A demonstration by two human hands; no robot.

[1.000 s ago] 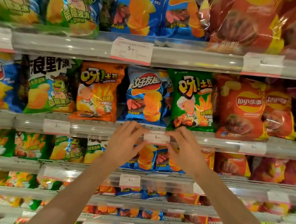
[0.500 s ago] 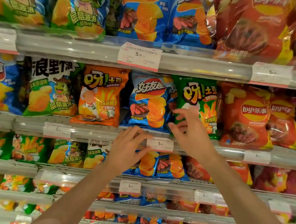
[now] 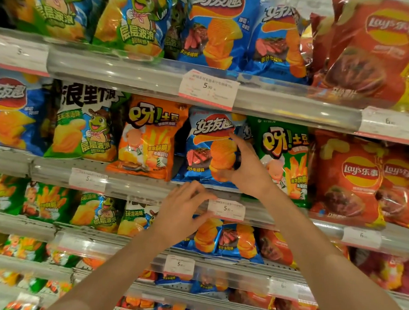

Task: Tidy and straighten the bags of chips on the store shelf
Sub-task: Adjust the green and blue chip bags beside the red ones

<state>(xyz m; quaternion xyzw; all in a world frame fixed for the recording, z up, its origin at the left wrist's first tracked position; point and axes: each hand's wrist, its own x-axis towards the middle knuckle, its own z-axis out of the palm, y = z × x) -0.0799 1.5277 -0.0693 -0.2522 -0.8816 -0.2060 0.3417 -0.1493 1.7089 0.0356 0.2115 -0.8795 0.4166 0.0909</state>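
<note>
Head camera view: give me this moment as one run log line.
phase: straightening | right hand: grips blue chip bag at its right edge | left hand: at shelf rail beside price tag, grip unclear

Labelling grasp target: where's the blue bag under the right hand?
Head view, centre: blue bag on the second shelf down, between orange bag (left) and green bag (right), directly above the 5.90 price tag; right hand grips its right edge.

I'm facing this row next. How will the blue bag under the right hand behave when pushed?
The blue bag looks puffed and glossy, so it is probably light, slick and yielding rather than stiff. It stands upright at the shelf front, so a push may tip it back.
</note>
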